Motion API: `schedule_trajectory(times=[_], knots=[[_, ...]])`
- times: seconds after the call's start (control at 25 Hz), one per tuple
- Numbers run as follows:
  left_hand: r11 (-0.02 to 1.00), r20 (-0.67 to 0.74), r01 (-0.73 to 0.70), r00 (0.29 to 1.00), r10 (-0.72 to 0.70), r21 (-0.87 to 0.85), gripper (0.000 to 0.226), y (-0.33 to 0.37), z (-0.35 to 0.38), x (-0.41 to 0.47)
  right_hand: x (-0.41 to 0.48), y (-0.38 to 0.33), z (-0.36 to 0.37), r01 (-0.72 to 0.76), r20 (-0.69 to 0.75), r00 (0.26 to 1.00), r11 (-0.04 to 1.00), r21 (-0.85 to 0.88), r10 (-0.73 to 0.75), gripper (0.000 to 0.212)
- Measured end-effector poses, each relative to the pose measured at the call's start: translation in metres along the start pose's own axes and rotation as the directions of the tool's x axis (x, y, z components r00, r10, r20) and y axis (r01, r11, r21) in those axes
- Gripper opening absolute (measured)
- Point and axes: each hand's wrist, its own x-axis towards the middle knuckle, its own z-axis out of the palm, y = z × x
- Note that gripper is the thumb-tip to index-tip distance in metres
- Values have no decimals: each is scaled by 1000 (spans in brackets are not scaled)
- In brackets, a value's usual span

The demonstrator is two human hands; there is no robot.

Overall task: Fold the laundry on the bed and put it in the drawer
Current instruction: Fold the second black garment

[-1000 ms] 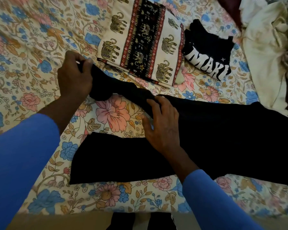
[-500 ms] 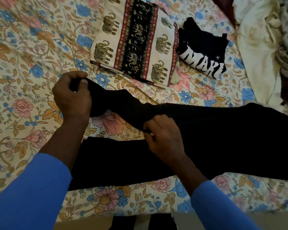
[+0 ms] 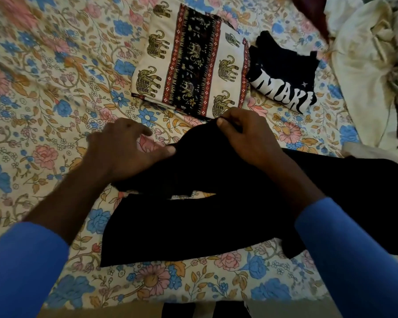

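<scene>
— Looking down from the head view: where does the long black cloth garment (image 3: 193,226) lie?
— Flat on the floral-printed bed (image 3: 44,111), long axis left to right, bulk to the right.
— And the grip?
— The right hand (image 3: 246,138) pinches a raised fold. The left hand (image 3: 120,154) rests on the loose end beside it, fingers relaxed. The fold likely goes rightward, and the right hand is nearer.
</scene>
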Motion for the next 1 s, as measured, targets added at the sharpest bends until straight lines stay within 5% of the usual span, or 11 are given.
schedule_trajectory(times=[0.16,0.32,0.44,0.56,0.68,0.76,0.88,1.0], knots=[[943,-154,-279,955,253,-180,96,38,52,0,14,-10,5,48,83,995,998,30,-50,23],[832,-397,-271,916,67,-485,27,56,48,26,0,-12,6,163,67,985,986,-47,-159,17],[740,-366,-247,931,2,-626,12,52,20,44,0,1,-2,158,101,986,927,-341,-131,34],[880,-176,-369,928,329,-301,32,40,-7,39,11,12,-12,8,-120,990,882,-471,-73,34],[925,-199,-364,904,379,108,34,32,-12,22,12,15,-7,-126,-301,953,929,-347,17,33],[943,-278,-333,908,314,-21,26,19,-20,3,6,15,2,-149,-378,924,964,-220,57,29],[937,-78,-139,990,121,-320,18,-2,-38,-27,-3,16,13,-148,-462,885,975,-167,56,27],[742,72,95,995,-62,-664,34,-21,-58,-34,2,11,22,-126,-471,882,969,-214,11,28]])
